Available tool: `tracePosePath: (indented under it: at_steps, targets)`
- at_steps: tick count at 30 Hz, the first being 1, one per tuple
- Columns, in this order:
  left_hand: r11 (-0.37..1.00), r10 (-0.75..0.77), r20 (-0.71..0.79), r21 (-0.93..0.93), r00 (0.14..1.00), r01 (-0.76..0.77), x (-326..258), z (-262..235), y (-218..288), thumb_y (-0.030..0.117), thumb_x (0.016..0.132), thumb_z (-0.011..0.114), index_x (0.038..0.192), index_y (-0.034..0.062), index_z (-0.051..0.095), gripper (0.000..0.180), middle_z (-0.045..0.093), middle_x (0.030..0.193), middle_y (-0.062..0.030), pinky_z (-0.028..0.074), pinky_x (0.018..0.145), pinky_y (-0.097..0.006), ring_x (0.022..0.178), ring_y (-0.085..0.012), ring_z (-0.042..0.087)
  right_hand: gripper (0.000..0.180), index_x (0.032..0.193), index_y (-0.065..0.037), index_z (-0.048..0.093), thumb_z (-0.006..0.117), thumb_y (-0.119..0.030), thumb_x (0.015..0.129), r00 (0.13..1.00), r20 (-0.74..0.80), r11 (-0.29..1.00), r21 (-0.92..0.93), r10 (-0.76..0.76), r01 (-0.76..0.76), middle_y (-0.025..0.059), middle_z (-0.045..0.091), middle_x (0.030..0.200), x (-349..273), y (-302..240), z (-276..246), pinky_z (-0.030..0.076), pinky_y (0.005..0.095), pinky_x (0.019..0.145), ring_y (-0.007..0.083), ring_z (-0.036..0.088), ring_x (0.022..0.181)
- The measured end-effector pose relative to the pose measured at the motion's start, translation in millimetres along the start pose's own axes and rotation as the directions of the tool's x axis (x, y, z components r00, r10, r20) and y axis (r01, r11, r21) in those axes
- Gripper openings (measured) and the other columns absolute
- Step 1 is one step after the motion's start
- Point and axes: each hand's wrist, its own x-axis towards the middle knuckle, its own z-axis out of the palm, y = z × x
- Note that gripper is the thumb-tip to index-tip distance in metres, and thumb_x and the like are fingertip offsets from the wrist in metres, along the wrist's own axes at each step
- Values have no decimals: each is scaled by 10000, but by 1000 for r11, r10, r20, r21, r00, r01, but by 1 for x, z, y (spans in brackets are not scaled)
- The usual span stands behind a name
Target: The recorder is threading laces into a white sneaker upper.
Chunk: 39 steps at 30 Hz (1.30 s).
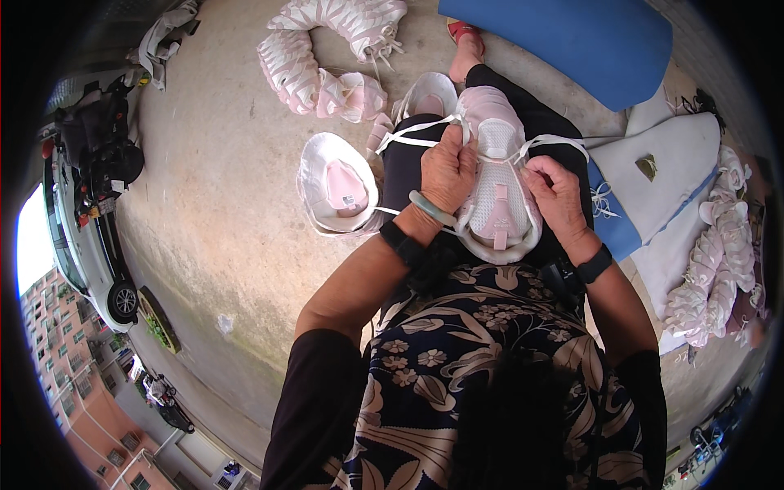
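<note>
A pink and white sneaker upper (500, 200) lies across my lap, its tongue with a pink pull tab toward me. White shoelace (408, 140) runs out loosely on both sides of it. On the left edge of the upper, my left hand (447, 170) is closed, its thumb and fingers pinching the lace by the eyelets. My right hand (559, 196) is closed at the right edge, fingertips pressed together; what lies between them is too small to make out. Another white lace loop (555, 140) arches above that hand.
A similar upper (336, 186) sits to my left, another (429, 96) beyond my knee. Nested uppers (290, 69) curve across the concrete floor (220, 163). More uppers (719, 253) lie at right, beside white and blue sheets (653, 163). A blue board (563, 45) is ahead; a parked car (90, 237) stands far left.
</note>
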Motion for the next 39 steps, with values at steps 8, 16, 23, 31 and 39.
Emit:
tracePosePath:
  at_steps: [8,16,23,31,39]
  targets:
    - [998,66,59,14,996,-67,-2,-7,1,50,776,548,871,40,501,106,563,621,-170,460,507,-401,597,-368,584,45,801,-11,565,607,-26,792,1000,-3,999,16,29,-28,29,549,653,-3,5,1,417,224,531,72,471,571]
    - [961,94,255,230,962,-155,4,-7,3,52,723,545,911,43,456,209,546,598,-189,445,544,-477,609,-385,571,43,804,-12,557,597,-15,787,1000,1,999,-17,29,-29,38,549,661,-1,4,1,418,230,538,85,475,575]
    - [956,57,283,260,957,-134,13,-11,-4,119,726,554,928,26,467,240,574,666,-224,457,589,-493,652,-409,570,51,802,-15,529,562,-53,807,1000,-13,994,-107,-1,0,81,525,647,3,2,8,422,277,533,137,476,559]
    - [913,104,158,377,982,-157,-3,-11,19,188,701,654,962,51,403,387,570,746,-158,468,612,-419,719,-354,583,51,851,-1,538,551,-38,818,995,-72,989,-138,-63,52,71,542,736,-6,-4,-10,433,285,628,162,506,665]
    - [915,-41,357,389,933,-108,-7,-28,38,272,673,680,1023,-17,521,480,609,881,-197,470,760,-418,860,-353,593,119,884,-11,558,520,-28,773,951,103,918,-249,-293,310,124,550,828,21,-43,11,428,367,691,311,536,770]
